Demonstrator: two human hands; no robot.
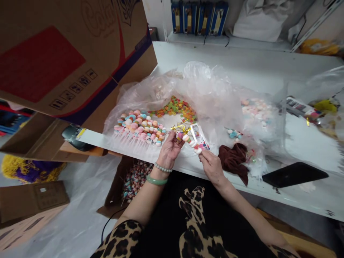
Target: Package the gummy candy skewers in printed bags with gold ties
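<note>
Over the table's near edge, my left hand (170, 147) and my right hand (212, 165) hold a candy skewer (191, 144) between them. Its pieces are white, pink and orange, perhaps marshmallows. The left fingers are closed round its upper end, close to some gold twist ties (180, 127). At the lower end, the right thumb and fingers pinch it. Behind the skewer lies a printed card or packet (201, 135). To the left is a pile of similar candy skewers (141, 126) with their sticks toward me. Orange and green ring-shaped sweets (176, 108) are heaped beyond.
A large cardboard box (102, 39) stands at the left. Crumpled clear plastic (212, 89) covers the table's middle. At the right are a brown cloth (234, 159) and a black phone-like slab (295, 174). Below the edge, a carton (114, 186) holds many small wrapped pieces.
</note>
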